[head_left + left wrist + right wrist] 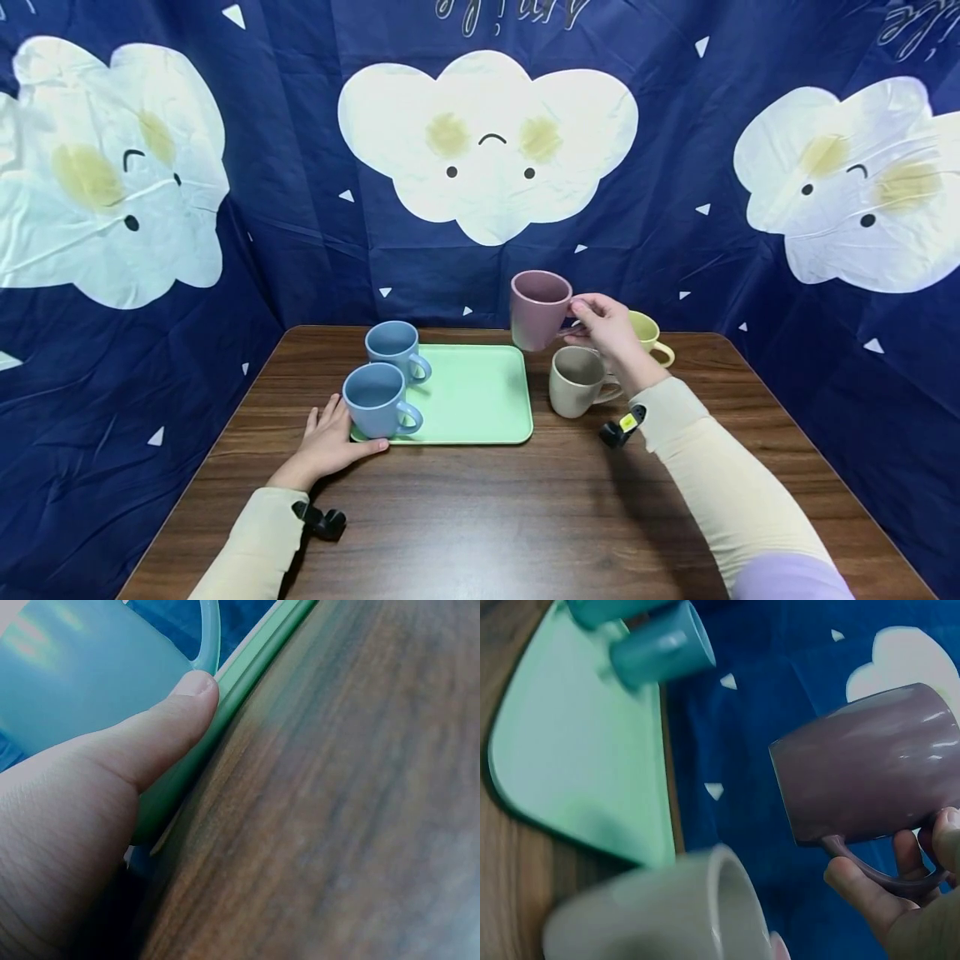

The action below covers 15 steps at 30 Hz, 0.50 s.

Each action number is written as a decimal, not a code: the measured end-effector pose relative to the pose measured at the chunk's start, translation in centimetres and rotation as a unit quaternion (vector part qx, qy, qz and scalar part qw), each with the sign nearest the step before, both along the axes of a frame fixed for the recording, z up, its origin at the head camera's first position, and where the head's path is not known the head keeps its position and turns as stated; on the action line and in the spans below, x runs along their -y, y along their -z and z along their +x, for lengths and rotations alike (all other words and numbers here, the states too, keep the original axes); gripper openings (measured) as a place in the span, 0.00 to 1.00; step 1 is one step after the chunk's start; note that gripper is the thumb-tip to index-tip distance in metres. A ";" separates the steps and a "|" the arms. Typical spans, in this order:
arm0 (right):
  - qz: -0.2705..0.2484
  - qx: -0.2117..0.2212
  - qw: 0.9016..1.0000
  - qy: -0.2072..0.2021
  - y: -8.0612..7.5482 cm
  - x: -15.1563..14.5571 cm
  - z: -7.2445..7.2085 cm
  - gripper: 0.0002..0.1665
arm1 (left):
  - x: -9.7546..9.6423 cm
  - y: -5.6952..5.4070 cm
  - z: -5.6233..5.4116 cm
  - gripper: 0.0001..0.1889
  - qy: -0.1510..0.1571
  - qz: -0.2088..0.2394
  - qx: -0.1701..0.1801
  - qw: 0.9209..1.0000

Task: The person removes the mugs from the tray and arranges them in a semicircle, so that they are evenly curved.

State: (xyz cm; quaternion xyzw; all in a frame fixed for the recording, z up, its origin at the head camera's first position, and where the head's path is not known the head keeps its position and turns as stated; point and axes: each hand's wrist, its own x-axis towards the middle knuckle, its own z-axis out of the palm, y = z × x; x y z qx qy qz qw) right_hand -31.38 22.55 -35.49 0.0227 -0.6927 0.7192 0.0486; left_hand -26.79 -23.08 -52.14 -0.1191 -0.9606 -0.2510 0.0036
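Note:
My right hand (pixel 606 329) grips a mauve mug (pixel 538 310) by its handle, holding it upright in the air beyond the tray's back right corner. In the right wrist view, the fingers curl round the handle of that mauve mug (pixel 870 765). My left hand (pixel 330 442) rests at the front left corner of a light green tray (pixel 472 396), fingers spread and thumb along the tray's front edge. Close beside it on the tray stands a blue mug (pixel 372 402), its handle to the right. Behind that is a second blue mug (pixel 392 343).
A beige mug (pixel 573 383) stands on the wooden table (pixel 480 508) just right of the tray, below the raised mug. A yellow mug (pixel 645 327) is partly hidden behind my right hand. Dark blue cloth with clouds (pixel 487 150) hangs round the table's back and sides.

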 end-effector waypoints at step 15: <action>-0.037 -0.036 0.998 0.035 -1.6 -8.0 0.2 0.08 | -0.2 -0.3 0.2 0.63 0.001 -0.005 -0.001 1.000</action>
